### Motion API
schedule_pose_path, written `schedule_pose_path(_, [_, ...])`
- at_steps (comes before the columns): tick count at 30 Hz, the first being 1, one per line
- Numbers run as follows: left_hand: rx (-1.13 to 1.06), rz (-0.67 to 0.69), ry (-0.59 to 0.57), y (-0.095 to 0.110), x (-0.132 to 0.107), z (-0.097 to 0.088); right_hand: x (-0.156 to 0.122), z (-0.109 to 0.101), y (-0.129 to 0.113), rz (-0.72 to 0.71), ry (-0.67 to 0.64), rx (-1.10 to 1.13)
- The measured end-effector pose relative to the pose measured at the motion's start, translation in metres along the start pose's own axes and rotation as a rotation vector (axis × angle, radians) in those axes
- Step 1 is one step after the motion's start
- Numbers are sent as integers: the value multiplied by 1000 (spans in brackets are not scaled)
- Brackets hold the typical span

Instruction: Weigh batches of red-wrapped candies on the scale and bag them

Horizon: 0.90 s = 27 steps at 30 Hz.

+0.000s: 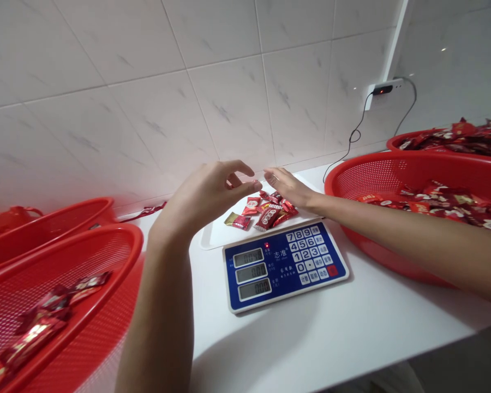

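Note:
A white electronic scale [284, 267] with a blue keypad panel sits on the white counter. Several red-wrapped candies [268, 213] lie in a small pile on its white weighing pan [216, 234]. My left hand [210, 194] hovers above the pan's left part, its fingers curled loosely and nothing visible in them. My right hand [288, 185] reaches in from the right, fingers stretched flat just over the back of the candy pile. The fingertips of both hands nearly meet above the pile.
A large red mesh basket [393, 169] with wrapped candies stands right of the scale, another red basket [401, 141] behind it. Two red baskets [118, 245] stand at left, the near one holding a few candies. A black cable [354, 136] runs to a wall socket [387, 87].

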<state>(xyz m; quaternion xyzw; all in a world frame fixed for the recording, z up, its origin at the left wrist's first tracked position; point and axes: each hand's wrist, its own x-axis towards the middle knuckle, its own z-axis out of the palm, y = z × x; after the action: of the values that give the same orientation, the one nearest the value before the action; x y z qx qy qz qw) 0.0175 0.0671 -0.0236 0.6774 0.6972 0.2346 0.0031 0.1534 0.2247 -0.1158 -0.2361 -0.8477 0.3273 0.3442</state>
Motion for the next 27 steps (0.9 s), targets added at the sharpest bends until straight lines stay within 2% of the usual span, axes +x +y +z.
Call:
schedule_pose_path(15, [44, 2, -8, 1, 1, 1, -6, 1, -6, -6, -39, 2])
schedule_pose_path(19, [41, 1, -5, 1, 1, 0, 1, -2, -14, -14, 72, 14])
schedule_pose_path(21, [19, -1, -9, -1, 0, -2, 5, -20, -16, -24, 178, -21])
schedule_pose_path(24, [-17, -3, 4, -5, -2, -7, -4, -70, -8, 53, 267, -159])
schedule_pose_path(26, [-27, -7, 29, -7, -3, -10, -25, -105, 3, 163, 212, -277])
schedule_pose_path(27, [-29, -11, 37, -7, -4, -11, -38, -118, 9, 168, 202, -310])
